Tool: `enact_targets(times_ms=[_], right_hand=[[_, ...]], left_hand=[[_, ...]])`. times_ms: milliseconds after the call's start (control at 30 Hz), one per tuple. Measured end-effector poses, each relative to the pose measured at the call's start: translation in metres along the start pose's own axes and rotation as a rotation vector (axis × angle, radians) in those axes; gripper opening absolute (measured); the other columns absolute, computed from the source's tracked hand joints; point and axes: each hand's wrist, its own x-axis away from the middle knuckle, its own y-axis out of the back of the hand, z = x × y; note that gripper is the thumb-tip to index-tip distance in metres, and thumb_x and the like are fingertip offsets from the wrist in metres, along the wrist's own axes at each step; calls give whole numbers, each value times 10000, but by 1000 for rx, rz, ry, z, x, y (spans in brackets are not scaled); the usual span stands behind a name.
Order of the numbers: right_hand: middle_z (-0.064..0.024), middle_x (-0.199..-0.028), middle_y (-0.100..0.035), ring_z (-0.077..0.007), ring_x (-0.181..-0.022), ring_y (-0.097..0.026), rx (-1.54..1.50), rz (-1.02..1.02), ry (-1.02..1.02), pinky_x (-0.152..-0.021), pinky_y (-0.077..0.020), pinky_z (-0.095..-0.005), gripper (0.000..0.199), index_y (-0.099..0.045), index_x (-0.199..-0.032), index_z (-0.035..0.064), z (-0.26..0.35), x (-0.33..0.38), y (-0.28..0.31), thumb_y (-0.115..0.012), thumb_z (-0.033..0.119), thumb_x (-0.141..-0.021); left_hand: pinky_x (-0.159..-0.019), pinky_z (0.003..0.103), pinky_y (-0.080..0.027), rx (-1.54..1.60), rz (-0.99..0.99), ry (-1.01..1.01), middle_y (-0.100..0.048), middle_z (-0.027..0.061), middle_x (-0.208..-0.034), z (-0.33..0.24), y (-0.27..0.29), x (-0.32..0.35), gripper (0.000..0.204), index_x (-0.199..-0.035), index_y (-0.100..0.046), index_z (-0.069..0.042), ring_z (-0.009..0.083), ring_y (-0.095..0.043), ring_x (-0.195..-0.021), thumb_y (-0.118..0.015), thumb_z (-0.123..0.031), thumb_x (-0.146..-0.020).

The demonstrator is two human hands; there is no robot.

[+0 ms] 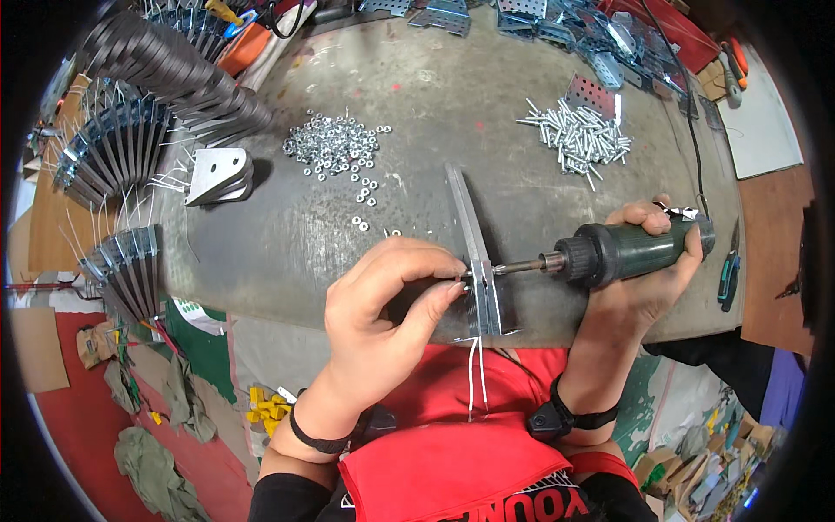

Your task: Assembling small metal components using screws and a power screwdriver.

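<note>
My right hand (642,291) is wrapped round a dark green electric screwdriver (639,250) with a black collar. Its bit points left and meets the side of a narrow metal bar assembly (470,228), which stands out over the table edge in front of me. Two white wires (472,374) hang from the near end of the assembly. On the opposite side, level with the bit, the thumb and forefinger of my left hand (374,304) are pinched together against the metal. Whatever small part sits between those fingertips is mostly hidden.
Loose nuts (330,146) lie behind my left hand, and a heap of screws (581,137) lies farther right. Stacked grey brackets (217,174) stand at left beside fanned rows of wired bars (117,143). Perforated blue plates (557,30) crowd the back; green-handled pliers (729,278) rest right.
</note>
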Motion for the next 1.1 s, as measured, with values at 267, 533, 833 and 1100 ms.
enact_targets(times_ms=[267,533,833,1100], right_hand=[[-12,-774,-464,-108,-693,-476,44,-14,20,-747,-456,-279,347,-458,-1047,3,-2,2,-3,-482,322,-912],[-13,-764,-478,-109,-705,-492,26,16,-7,-763,-457,-290,350,-460,-1036,13,-1,-1,0,-481,338,-908],[-5,-743,-479,-98,-686,-492,38,-9,-17,-775,-456,-291,330,-466,-1010,30,-3,2,-4,-465,346,-916],[-4,-736,-485,-105,-668,-492,27,-35,-11,-757,-457,-288,341,-465,-1031,25,-4,2,-4,-457,346,-918]], left_hand=[[-603,281,-482,-297,39,-70,-631,111,-746,-9,3,-1,149,-841,-627,11,208,-606,-651,-692,68,-719],[-606,266,-479,-64,-37,27,-644,97,-760,-7,0,2,135,-831,-635,19,170,-611,-670,-699,64,-722],[-607,261,-477,-74,-42,70,-653,97,-764,-8,2,0,132,-820,-652,19,168,-618,-676,-699,77,-711],[-614,277,-485,-82,-22,-1,-650,102,-781,-4,1,0,178,-838,-638,12,192,-621,-682,-702,90,-692]])
